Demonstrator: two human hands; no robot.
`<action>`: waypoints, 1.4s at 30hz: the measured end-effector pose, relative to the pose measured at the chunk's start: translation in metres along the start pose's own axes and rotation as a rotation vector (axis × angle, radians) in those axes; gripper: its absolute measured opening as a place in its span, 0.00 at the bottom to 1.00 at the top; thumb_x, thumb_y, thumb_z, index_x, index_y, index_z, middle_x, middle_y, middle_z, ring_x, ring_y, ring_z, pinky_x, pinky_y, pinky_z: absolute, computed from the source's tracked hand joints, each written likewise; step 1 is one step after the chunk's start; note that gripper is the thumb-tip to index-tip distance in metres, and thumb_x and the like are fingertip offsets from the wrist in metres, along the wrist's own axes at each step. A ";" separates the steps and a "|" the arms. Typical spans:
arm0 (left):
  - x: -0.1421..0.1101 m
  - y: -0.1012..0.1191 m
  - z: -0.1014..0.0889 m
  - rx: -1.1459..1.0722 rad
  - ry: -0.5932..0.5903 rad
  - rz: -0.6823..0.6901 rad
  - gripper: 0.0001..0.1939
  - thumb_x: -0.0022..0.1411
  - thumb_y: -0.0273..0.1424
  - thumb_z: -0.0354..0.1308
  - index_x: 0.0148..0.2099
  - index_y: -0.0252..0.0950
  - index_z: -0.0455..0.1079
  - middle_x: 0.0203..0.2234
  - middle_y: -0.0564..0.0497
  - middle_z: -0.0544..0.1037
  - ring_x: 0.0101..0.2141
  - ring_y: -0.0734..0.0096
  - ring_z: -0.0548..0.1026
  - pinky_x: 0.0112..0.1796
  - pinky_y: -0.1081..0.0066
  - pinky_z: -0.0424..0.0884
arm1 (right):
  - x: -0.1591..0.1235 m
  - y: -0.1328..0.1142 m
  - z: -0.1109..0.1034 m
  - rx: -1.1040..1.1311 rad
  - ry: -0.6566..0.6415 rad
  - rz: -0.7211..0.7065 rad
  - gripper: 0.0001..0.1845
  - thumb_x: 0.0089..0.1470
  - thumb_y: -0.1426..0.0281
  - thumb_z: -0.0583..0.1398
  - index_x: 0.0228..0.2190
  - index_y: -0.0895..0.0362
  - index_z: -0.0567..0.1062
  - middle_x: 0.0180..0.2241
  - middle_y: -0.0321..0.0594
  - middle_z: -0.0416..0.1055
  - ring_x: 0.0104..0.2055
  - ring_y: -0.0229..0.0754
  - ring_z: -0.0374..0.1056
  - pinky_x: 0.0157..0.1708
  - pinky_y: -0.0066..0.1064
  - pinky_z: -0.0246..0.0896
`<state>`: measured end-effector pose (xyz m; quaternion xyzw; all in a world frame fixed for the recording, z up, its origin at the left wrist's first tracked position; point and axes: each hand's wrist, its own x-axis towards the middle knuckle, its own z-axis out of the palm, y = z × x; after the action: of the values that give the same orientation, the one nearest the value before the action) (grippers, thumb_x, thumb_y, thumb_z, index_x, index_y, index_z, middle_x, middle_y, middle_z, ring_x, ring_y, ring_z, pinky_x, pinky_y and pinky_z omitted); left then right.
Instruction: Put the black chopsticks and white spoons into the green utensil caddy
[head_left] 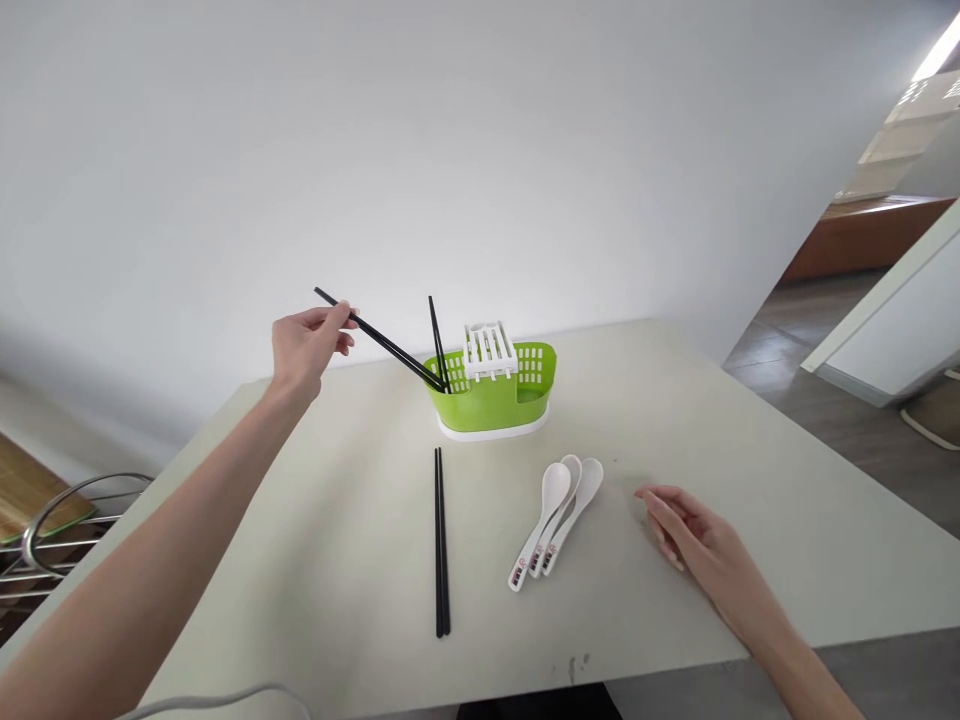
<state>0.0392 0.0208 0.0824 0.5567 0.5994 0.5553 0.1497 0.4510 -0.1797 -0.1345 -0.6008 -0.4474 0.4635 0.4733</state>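
My left hand is closed on a pair of black chopsticks, held at a slant. Their lower ends reach the left compartment of a green utensil basket with a white base. Another pair of black chopsticks stands in that same compartment, leaning a little left. In front of the basket a third black pair lies on the table. Three white spoons with printed handles lie to its right, partly overlapping. My right hand rests on the table right of the spoons, fingers loosely bent, holding nothing.
A white slotted piece sits over the basket's middle. Behind the pale table rises a white wall. A metal wire rack is at the left edge, and a grey cable runs along the front left.
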 end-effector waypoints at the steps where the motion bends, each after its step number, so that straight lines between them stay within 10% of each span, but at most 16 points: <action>1: 0.001 0.000 0.007 0.032 -0.014 0.009 0.11 0.62 0.38 0.66 0.32 0.35 0.80 0.33 0.45 0.83 0.24 0.71 0.78 0.25 0.70 0.76 | 0.000 0.001 0.001 -0.042 -0.015 -0.004 0.29 0.61 0.42 0.61 0.44 0.56 0.78 0.23 0.32 0.61 0.24 0.38 0.57 0.24 0.30 0.53; 14: -0.009 -0.034 0.059 0.139 -0.149 -0.084 0.14 0.59 0.40 0.65 0.35 0.32 0.83 0.33 0.44 0.86 0.24 0.71 0.79 0.26 0.73 0.76 | 0.000 0.012 0.003 -0.267 -0.055 -0.067 0.27 0.65 0.46 0.56 0.48 0.54 0.77 0.24 0.33 0.64 0.26 0.40 0.59 0.27 0.31 0.56; 29: -0.017 -0.045 0.057 0.143 -0.338 -0.191 0.26 0.56 0.51 0.69 0.43 0.32 0.79 0.37 0.42 0.85 0.26 0.70 0.79 0.27 0.72 0.75 | 0.000 0.007 0.006 -0.317 -0.038 -0.082 0.26 0.63 0.45 0.56 0.43 0.53 0.78 0.23 0.33 0.64 0.26 0.41 0.61 0.26 0.30 0.58; 34: -0.056 -0.058 0.030 0.302 -0.328 -0.130 0.31 0.64 0.61 0.54 0.43 0.36 0.71 0.31 0.47 0.82 0.25 0.67 0.78 0.30 0.67 0.75 | 0.000 0.009 0.005 -0.341 -0.036 -0.105 0.27 0.63 0.45 0.56 0.44 0.54 0.78 0.23 0.33 0.65 0.25 0.41 0.62 0.26 0.30 0.59; 42: -0.162 -0.065 0.023 0.968 -0.851 -0.019 0.27 0.68 0.56 0.50 0.46 0.37 0.71 0.41 0.39 0.83 0.42 0.47 0.81 0.39 0.59 0.72 | 0.002 0.018 0.003 -0.405 -0.024 -0.121 0.26 0.63 0.45 0.56 0.44 0.53 0.78 0.23 0.33 0.66 0.25 0.40 0.63 0.26 0.29 0.60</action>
<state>0.0792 -0.0879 -0.0507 0.7275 0.6753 -0.0486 0.1111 0.4498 -0.1799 -0.1529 -0.6502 -0.5724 0.3418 0.3643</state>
